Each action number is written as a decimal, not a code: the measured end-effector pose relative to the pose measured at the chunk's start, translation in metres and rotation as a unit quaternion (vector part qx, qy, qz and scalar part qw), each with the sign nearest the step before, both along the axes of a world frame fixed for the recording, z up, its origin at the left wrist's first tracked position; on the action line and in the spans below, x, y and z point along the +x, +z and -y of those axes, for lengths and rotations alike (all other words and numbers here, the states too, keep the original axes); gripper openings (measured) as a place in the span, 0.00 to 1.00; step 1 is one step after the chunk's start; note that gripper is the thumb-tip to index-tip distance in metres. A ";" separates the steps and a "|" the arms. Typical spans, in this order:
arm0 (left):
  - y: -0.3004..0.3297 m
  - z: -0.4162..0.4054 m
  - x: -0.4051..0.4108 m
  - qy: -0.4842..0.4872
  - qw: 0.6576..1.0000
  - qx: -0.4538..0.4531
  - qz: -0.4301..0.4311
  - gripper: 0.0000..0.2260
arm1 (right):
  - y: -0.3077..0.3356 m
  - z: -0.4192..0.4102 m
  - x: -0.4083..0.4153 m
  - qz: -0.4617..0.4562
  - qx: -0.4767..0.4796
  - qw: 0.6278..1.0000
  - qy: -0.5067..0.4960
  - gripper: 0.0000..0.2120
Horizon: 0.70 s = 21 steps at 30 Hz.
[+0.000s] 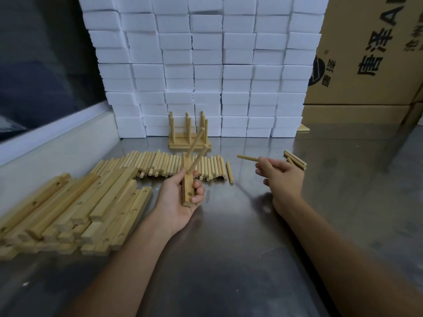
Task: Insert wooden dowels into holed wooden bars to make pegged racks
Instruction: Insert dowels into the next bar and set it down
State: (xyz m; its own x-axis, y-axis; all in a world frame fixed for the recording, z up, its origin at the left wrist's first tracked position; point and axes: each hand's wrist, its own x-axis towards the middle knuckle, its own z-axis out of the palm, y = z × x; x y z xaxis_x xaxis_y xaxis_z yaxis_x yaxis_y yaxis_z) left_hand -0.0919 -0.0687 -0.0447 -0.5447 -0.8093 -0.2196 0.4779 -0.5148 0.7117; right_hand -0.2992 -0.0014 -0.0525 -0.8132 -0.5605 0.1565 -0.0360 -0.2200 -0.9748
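Note:
My left hand (177, 197) grips a holed wooden bar (188, 189) above the steel table, its near end pointing at me. Two dowels (197, 148) stand in the bar and lean away to the right; one open hole shows near the bar's near end. My right hand (280, 173) pinches a single dowel (248, 158) that points left, a short way right of the bar. A row of loose dowels (160, 164) lies behind my left hand. A pile of holed bars (75, 209) lies at the left.
Finished pegged racks (188, 133) stand at the back against a wall of white foam blocks (206, 65). A few more dowels (295, 160) lie right of my right hand. Cardboard boxes (366, 53) stand at the back right. The steel table (229, 248) spreads in front.

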 end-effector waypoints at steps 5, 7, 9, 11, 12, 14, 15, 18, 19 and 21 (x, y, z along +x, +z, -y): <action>-0.001 0.001 0.000 0.000 1.000 -0.008 0.006 0.13 | 0.000 0.000 0.002 0.019 -0.013 0.999 0.023 0.06; -0.001 0.001 -0.001 -0.001 1.000 -0.012 0.005 0.14 | -0.002 0.001 0.000 0.001 0.001 1.000 0.018 0.08; -0.001 0.001 -0.001 0.000 1.000 -0.013 0.006 0.14 | -0.004 0.002 -0.002 -0.033 0.015 0.999 0.037 0.07; 0.000 0.001 -0.001 0.001 1.000 -0.012 0.007 0.14 | -0.006 0.004 -0.002 -0.084 0.038 0.994 0.065 0.13; 0.000 0.000 -0.001 0.001 1.000 -0.011 0.006 0.14 | -0.007 0.006 -0.002 -0.110 0.051 0.990 0.072 0.14; 0.000 0.001 -0.001 0.000 1.000 -0.009 0.006 0.14 | -0.007 0.009 0.000 -0.159 0.075 0.982 0.069 0.12; 0.000 0.001 -0.001 -0.001 1.000 -0.007 0.006 0.14 | -0.007 0.010 0.002 -0.178 0.085 0.979 0.060 0.11; 0.000 0.001 -0.001 0.000 1.000 -0.004 0.005 0.14 | -0.006 0.010 0.009 -0.217 0.079 0.972 0.045 0.16; 0.000 0.001 -0.001 0.000 1.000 -0.004 0.004 0.14 | -0.005 0.009 0.013 -0.230 0.076 0.969 0.045 0.21; 0.000 0.002 -0.001 0.003 1.000 -0.002 0.004 0.14 | -0.001 0.006 0.021 -0.256 0.086 0.962 0.042 0.27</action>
